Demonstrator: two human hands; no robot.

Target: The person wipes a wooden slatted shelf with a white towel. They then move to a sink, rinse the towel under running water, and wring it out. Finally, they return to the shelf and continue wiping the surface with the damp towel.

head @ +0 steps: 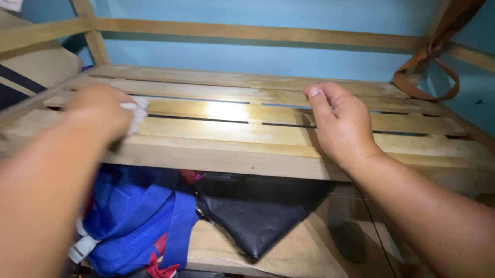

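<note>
- The left hand [99, 109] is closed round a small white cloth [137, 112], pressing it on the left part of the top shelf [230, 134] of a wooden slatted rack; the hand is blurred
- The right hand [341, 121] rests on the middle slats, fingers curled loosely and holding nothing, as if to steady the body
- The two hands are well apart, one at each side of a bright glare patch on the slats
- Judging from the sheen around the glare and darker, damp-looking marks near the back slat, the middle of the shelf looks already wiped; the right end, near the brown strap [428, 73] hanging from the rail, looks drier and probably left to do
- I cannot tell whether the far left corner under the hand is finished
- The lower shelf looks untouched: a blue bag [131, 219] and a black bag [256, 211] lie on it just beside each other, on tan cloth
</note>
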